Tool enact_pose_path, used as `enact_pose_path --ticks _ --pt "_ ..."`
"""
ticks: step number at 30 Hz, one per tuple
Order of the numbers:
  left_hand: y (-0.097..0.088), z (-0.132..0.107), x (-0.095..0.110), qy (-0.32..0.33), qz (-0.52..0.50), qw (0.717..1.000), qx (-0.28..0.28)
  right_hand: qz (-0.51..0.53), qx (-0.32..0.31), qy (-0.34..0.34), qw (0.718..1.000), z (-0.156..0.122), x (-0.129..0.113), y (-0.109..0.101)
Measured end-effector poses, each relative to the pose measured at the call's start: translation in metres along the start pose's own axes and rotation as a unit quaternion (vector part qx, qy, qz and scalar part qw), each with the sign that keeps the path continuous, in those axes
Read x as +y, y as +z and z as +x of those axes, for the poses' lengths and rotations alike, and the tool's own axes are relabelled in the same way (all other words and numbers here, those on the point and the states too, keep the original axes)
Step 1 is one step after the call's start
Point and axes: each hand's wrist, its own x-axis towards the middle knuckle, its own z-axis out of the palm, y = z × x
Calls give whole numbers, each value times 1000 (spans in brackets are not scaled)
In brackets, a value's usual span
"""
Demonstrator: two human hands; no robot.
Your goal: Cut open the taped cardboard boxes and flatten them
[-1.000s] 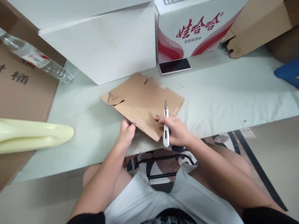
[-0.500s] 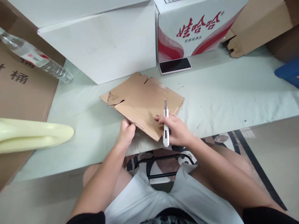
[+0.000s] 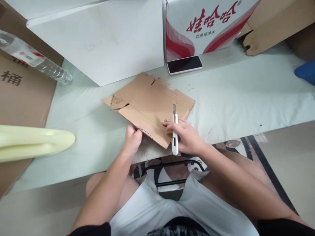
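A folded piece of brown cardboard [image 3: 152, 101] lies at an angle on the cloth-covered table, with slots and small flaps along its edges. My left hand [image 3: 133, 137] is closed on its near left edge, the fingertips hidden beneath the board. In my right hand [image 3: 185, 136] is a white utility knife [image 3: 175, 134], held between thumb and fingers with its blade out and pointing away from me. The fingertips of that same hand rest on the cardboard's near right part.
A phone [image 3: 185, 65] lies before a red-and-white carton [image 3: 209, 29], beside a large white box [image 3: 103, 42]. On the left are a water bottle [image 3: 34, 59] and a pale yellow object [image 3: 36, 142]. More cardboard [image 3: 275, 29] and a blue object [image 3: 306, 75] stand right.
The view has shifted slightly, so the boxes and bottle appear a little higher or further left. Both hands keep their holds, and the cardboard and knife look nearly unchanged.
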Motion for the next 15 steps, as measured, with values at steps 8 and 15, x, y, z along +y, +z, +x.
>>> enact_pose_path --ticks 8,15 --pt "2 1 1 -18 -7 1000 4 13 1 2 1000 0 4 2" --pt "3 0 5 -36 -6 999 5 33 -11 24 999 2 7 4"
